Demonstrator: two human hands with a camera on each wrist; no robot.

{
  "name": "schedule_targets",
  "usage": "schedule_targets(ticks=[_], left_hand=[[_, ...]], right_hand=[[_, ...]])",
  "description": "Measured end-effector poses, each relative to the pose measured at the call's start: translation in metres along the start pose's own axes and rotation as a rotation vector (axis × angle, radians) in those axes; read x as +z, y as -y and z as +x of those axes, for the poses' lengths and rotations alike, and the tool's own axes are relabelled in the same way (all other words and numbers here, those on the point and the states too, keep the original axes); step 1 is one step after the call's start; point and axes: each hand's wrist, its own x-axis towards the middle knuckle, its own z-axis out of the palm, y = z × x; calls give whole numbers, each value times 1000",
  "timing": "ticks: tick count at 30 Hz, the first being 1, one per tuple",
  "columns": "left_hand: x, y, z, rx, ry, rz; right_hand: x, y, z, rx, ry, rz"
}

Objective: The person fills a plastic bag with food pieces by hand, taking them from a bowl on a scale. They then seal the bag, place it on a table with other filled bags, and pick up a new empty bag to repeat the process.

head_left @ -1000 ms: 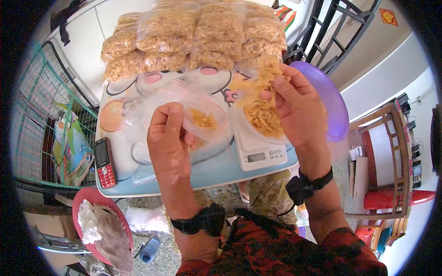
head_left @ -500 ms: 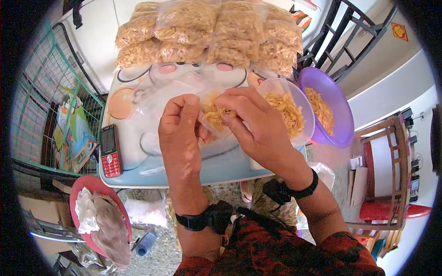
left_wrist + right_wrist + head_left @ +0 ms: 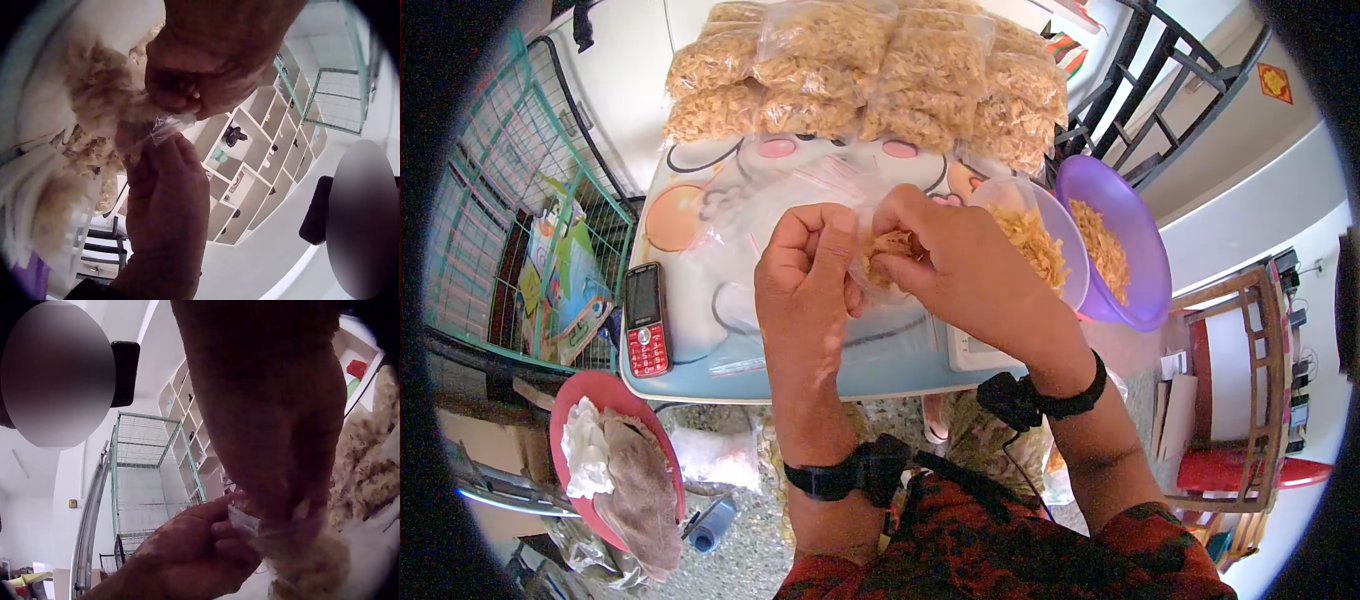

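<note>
My left hand (image 3: pixel 805 265) pinches the rim of a small clear plastic bag (image 3: pixel 309 565) between thumb and fingers, above the table. At the bag's mouth, my right hand (image 3: pixel 965 265) holds yellowish dried flakes (image 3: pixel 892 245) between thumb and curled fingers. More flakes show through the bag's lower part in the right wrist view. Just right of that hand stands a clear bowl (image 3: pixel 1078 265) of the same flakes, over a white kitchen scale (image 3: pixel 972 352) that the forearm partly hides. In the left wrist view, crinkled plastic (image 3: pixel 175 125) spans both hands' fingertips.
Filled bags of flakes (image 3: pixel 820 75) are stacked along the table's far side. Flat clear bags (image 3: pixel 800 195) lie mid-table. A red phone (image 3: pixel 646 320) rests at the left edge. Right of the table is a purple basin (image 3: pixel 1140 250) with flakes; a red stool (image 3: pixel 580 400) stands lower left.
My right hand has carried flakes from above the bowl leftward to the bag's mouth, and its fingers now sit deeper there. The left hand keeps its pinch on the bag. The head view has shifted slightly.
</note>
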Motion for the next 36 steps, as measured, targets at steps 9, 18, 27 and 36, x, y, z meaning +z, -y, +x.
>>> schedule_targets(ticks=[9,18,27,36], left_hand=[[-4,3,1,1,67,-19],[-14,2,7,-7,-72,-74],[-19,3,5,121,-66,132],[-19,-1,1,141,-52,-32]], right_hand=[[11,-13,9,-141,94,-150],[-7,11,-6,112,131,284],[18,0,-6,-339,200,56],[26,5,8,-325,138,-26]])
